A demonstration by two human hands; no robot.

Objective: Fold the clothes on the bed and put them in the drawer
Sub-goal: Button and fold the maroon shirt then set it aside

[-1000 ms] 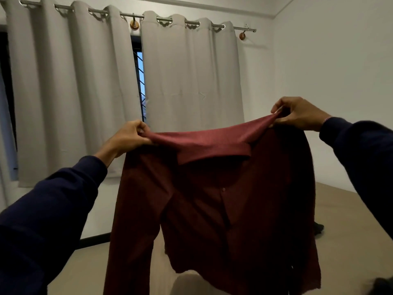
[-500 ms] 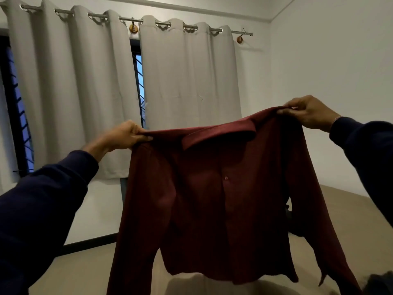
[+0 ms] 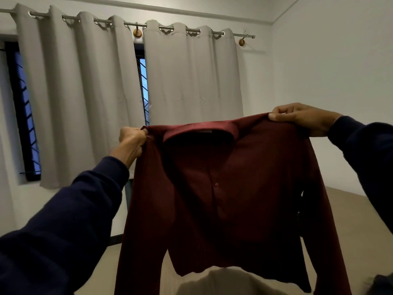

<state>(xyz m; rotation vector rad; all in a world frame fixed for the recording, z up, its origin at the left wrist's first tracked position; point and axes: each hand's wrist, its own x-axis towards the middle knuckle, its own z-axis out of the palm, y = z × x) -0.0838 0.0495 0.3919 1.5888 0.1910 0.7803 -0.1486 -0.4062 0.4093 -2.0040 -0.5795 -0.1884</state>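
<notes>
A dark red long-sleeved shirt point(image 3: 223, 199) with a collar and a button placket hangs spread out in the air in front of me. My left hand point(image 3: 131, 141) grips its left shoulder and my right hand point(image 3: 302, 118) pinches its right shoulder. Both sleeves hang straight down at the sides. The shirt's hem hangs just above the beige bed point(image 3: 340, 220) below. No drawer is in view.
Grey curtains point(image 3: 191, 77) on a rod cover a barred window point(image 3: 143, 86) on the far wall. A white wall runs along the right. A dark garment point(image 3: 382, 286) lies at the bottom right corner of the bed.
The shirt has been pulled wider and flatter between my hands; the collar now stands open, and both sleeves hang freely. My hands have moved apart.
</notes>
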